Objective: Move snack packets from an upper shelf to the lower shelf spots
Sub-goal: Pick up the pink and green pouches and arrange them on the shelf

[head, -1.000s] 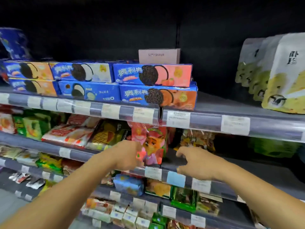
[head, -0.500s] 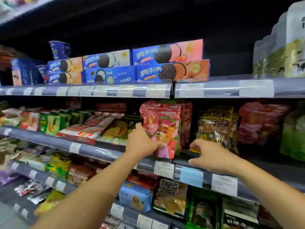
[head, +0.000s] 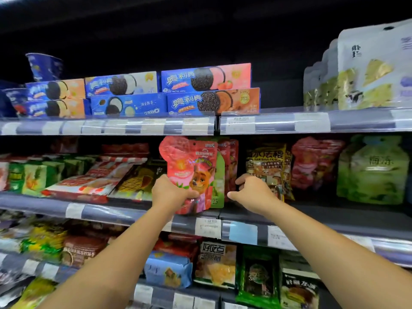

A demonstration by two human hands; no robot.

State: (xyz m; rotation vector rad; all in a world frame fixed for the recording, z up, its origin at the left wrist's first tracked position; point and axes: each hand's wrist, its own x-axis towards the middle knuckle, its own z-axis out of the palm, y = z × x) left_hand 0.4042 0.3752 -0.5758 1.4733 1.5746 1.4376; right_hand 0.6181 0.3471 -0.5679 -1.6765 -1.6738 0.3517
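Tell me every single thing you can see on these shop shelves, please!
Blue cardboard cookie boxes: six showing, blue with orange, white or pink ends, top shelf, stacked in twos.
White-and-yellow stand-up pouches: a row, count unclear, top shelf, right.
Pink foil pouch with a cartoon fox: one, pink, front of middle shelf.
Red pouches: at least two, red, behind the pink one.
Yellow-brown snack bags: at least two, middle shelf.
Pale green pouches: at least two, middle shelf, far right.
Blue plastic packet: one, lower shelf.
Dark green bag: one, lower shelf.
Left hand: grips the pink pouch low down.
Right hand: loosely curled, holding nothing, beside the red pouches.
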